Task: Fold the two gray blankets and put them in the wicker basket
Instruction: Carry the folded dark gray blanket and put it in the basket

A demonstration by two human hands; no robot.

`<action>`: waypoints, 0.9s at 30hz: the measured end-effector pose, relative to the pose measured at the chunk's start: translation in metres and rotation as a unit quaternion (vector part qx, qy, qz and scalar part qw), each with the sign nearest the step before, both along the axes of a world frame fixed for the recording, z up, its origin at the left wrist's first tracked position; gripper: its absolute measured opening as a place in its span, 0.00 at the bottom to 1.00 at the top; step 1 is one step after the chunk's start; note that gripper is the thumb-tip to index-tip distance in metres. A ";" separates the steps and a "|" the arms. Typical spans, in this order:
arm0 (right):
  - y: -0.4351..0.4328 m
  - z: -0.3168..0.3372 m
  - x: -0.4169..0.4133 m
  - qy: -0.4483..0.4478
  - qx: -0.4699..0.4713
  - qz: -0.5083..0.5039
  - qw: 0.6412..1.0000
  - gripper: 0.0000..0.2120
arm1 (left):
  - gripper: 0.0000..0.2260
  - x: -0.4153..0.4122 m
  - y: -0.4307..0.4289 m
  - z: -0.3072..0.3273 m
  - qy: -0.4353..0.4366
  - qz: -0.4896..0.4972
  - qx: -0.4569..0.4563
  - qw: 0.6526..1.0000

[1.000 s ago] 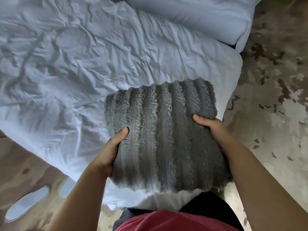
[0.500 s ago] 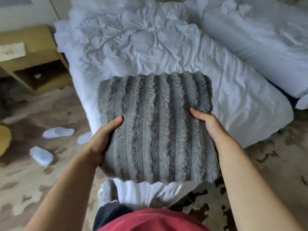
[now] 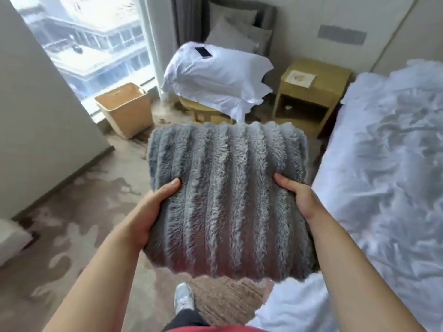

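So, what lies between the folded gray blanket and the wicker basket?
Nothing but patterned carpet lies between the blanket and the basket, as the head view shows.

reaching forward with both forearms and gripping the folded gray blanket (image 3: 227, 188) by its sides with left hand (image 3: 153, 212) and right hand (image 3: 297, 197), with thumbs on top.

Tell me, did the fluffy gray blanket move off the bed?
Yes. The gray blanket, earlier over the bed, is now left of it, above the carpet.

Carpet (image 3: 100, 188) open toward basket (image 3: 124, 109); bed (image 3: 383, 152) right.
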State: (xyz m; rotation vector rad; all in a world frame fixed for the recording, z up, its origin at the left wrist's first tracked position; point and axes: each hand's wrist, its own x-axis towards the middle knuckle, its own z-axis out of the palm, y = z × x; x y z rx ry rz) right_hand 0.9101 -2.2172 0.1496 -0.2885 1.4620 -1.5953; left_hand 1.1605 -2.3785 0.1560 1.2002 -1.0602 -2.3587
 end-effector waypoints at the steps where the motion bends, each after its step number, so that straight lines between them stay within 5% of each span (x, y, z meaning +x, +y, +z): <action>1: -0.025 -0.003 0.010 -0.002 0.002 0.021 1.000 0.14 | 0.26 0.016 -0.018 -0.003 -0.008 0.020 -0.006 1.000; 7: -0.162 -0.025 0.069 -0.010 0.037 0.077 0.996 0.31 | 0.34 0.087 -0.127 -0.020 -0.009 0.071 -0.004 0.997; 11: -0.233 -0.023 0.087 0.010 0.030 0.083 0.996 0.23 | 0.36 0.113 -0.190 -0.024 -0.014 0.100 0.003 0.995; 20: -0.392 -0.024 0.075 0.053 0.046 0.125 0.990 0.25 | 0.25 0.117 -0.312 -0.050 0.020 0.157 0.040 0.987; 27: -0.599 -0.051 0.057 0.003 0.040 0.199 0.979 0.30 | 0.20 0.104 -0.477 -0.059 -0.016 0.226 0.050 0.973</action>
